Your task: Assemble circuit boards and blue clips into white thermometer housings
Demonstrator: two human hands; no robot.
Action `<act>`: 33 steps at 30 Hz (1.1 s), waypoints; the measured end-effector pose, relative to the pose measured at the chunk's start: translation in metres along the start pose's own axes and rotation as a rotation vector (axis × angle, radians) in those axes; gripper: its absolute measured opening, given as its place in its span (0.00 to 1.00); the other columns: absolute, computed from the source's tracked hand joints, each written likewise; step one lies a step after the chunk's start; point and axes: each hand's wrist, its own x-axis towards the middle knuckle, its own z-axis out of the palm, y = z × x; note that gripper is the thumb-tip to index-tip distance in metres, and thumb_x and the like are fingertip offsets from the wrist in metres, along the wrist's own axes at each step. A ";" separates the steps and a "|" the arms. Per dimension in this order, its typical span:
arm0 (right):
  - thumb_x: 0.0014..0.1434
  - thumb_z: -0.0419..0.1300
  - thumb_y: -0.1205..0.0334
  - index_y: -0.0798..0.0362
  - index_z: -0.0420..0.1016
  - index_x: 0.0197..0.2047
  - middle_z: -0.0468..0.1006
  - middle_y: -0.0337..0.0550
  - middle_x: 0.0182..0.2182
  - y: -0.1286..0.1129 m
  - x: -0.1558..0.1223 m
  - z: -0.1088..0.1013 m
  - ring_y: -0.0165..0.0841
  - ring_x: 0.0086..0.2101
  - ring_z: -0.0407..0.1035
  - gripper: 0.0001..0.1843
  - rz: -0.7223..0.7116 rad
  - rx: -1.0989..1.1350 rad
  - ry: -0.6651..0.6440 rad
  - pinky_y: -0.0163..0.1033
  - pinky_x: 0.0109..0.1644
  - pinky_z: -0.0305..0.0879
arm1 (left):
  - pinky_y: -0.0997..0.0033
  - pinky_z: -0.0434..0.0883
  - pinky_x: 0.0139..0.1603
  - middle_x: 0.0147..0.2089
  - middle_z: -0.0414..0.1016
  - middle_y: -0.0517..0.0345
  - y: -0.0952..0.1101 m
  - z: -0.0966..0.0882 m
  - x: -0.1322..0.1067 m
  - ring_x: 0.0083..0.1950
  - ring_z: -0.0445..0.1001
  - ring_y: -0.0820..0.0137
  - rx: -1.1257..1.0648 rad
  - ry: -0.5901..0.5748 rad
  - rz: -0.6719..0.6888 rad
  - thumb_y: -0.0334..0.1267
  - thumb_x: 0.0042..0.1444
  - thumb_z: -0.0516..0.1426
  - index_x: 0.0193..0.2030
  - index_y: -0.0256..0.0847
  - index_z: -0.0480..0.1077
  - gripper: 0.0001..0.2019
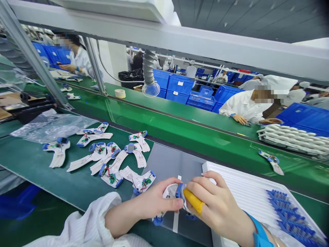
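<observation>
My left hand (160, 200) is closed around a white handheld-thermometer housing (169, 192), its fingers behind and the thumb in front. At the housing's end sits a blue-framed display piece (180, 190). My right hand (213, 199), with a yellow finger cot (194, 201) on one finger, pinches that piece; its fingertips are partly hidden. Below the hands, another blue end piece (157, 220) shows, mostly covered. Just beyond my left hand lies an open thermometer half (140, 180) with a green circuit board and wires. Underneath is a grey mat (167, 161) with a white strip.
Several open thermometer halves (110, 173) lie on the green bench to the left, near a clear plastic bag (53, 125). On the right, a white ribbed tray (239, 188) holds blue parts (293, 216). Beyond runs a green conveyor (195, 127); a co-worker (244, 104) sits across it.
</observation>
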 end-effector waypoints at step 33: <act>0.62 0.49 0.71 0.59 0.71 0.37 0.76 0.46 0.32 -0.003 -0.017 0.001 0.32 0.33 0.66 0.09 0.040 0.199 0.087 0.40 0.38 0.64 | 0.73 0.62 0.38 0.36 0.67 0.60 -0.020 0.014 0.015 0.34 0.67 0.75 -0.445 -0.132 0.111 0.47 0.35 0.69 0.48 0.40 0.61 0.34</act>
